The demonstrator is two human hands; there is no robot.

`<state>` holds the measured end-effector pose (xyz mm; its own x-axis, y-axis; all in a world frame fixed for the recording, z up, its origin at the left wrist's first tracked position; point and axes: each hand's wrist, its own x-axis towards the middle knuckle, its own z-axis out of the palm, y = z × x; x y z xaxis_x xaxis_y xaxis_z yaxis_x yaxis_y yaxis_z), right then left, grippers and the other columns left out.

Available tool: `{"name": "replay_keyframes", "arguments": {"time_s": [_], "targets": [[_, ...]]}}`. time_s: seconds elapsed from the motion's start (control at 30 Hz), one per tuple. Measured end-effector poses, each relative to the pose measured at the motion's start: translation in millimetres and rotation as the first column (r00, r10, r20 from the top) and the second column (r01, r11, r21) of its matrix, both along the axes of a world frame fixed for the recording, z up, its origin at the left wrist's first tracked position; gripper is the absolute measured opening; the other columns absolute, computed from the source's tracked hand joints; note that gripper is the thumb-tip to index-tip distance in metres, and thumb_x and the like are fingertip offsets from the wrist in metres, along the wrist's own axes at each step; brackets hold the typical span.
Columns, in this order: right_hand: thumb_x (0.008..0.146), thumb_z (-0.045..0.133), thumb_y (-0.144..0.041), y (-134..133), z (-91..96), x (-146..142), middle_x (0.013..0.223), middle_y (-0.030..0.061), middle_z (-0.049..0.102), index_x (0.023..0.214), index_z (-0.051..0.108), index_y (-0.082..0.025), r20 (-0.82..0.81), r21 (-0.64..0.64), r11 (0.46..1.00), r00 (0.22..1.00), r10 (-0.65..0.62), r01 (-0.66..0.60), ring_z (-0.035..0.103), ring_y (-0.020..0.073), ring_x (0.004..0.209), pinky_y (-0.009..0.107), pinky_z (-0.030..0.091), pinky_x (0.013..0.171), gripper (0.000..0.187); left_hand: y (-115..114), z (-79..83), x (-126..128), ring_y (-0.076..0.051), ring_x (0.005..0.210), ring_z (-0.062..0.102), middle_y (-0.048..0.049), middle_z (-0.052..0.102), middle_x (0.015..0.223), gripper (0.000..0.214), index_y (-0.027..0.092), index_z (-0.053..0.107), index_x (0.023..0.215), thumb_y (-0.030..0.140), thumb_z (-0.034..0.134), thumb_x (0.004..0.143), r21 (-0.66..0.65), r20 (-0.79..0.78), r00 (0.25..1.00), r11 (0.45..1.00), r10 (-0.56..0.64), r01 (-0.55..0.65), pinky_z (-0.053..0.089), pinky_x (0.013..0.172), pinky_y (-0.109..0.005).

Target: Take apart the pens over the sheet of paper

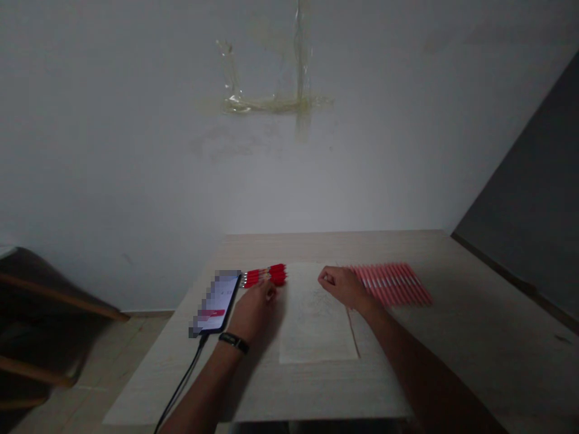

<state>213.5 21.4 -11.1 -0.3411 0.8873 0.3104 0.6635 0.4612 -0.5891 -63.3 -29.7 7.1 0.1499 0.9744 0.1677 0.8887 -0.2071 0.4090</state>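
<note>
My left hand [256, 306] is curled closed at the near side of a small bundle of red pens [265, 274]. Whatever its fingers pinch, if anything, is hidden. My right hand [344, 284] is closed above the right edge of a pale sheet of paper [314, 328]. Its fingers curl inward, so their contents cannot be seen. Just right of that hand lies a neat row of many slim pinkish-red pen-like sticks [393, 283], side by side and slanted. One thin reddish stick [354, 334] runs along the sheet's right edge.
A phone [219, 304] with a lit screen lies left of my left hand, its black cable [183, 380] trailing over the table's near left part. The wooden-topped table [479, 337] meets a white wall [362, 175] bearing old tape [271, 107]. Dark wooden furniture [40, 325] stands at far left.
</note>
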Motion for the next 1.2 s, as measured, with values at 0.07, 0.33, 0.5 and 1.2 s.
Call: {"name": "replay_keyframes", "arguments": {"time_s": [0.07,0.33,0.5,1.2], "targets": [[0.088,0.060,-0.022,0,0.6,0,0.067,-0.0017,0.066,0.082,0.070,-0.020,-0.009,-0.004,1.000,1.000,0.001,-0.001,0.057,0.0118,0.059,0.022,0.035,0.059,0.012,10,9.1,11,-0.019,0.073,0.063,-0.0065,0.070,0.088,0.011,0.020,0.062,0.089,0.028,0.056,0.089,0.017,0.104,0.994,0.999,-0.029,0.028,0.045,0.065,-0.029],[0.092,0.059,-0.026,1,-3.9,-1,0.068,-0.0017,0.066,0.085,0.069,-0.020,-0.029,-0.033,0.999,0.999,0.015,-0.016,0.059,0.0122,0.061,0.022,0.035,0.059,0.013,53,19.2,43,-0.014,0.065,0.062,0.0001,0.067,0.077,0.039,0.018,0.061,0.114,0.033,0.067,0.078,0.019,0.658,0.743,0.989,-0.122,0.145,0.046,0.058,-0.023],[0.096,0.056,-0.033,1,-5.8,-1,0.076,-0.0002,0.067,0.088,0.067,-0.020,-0.065,-0.043,0.998,0.997,0.047,-0.049,0.060,0.0131,0.069,0.022,0.037,0.062,0.019,59,1.9,39,-0.013,0.062,0.062,0.0008,0.065,0.073,0.029,0.017,0.058,0.092,0.033,0.072,0.073,-0.094,0.857,0.515,0.983,0.000,0.155,0.050,0.058,-0.024],[0.098,0.047,-0.036,8,-15.4,3,0.063,-0.0022,0.056,0.079,0.065,-0.018,-0.253,-0.209,0.975,0.967,0.017,-0.072,0.049,0.0107,0.054,0.021,0.032,0.051,0.032,53,-5.6,42,-0.014,0.066,0.054,-0.0029,0.068,0.074,0.022,0.016,0.075,0.091,0.033,0.061,0.088,0.017,0.495,0.824,0.951,-0.276,0.309,0.037,0.061,-0.025]]}}
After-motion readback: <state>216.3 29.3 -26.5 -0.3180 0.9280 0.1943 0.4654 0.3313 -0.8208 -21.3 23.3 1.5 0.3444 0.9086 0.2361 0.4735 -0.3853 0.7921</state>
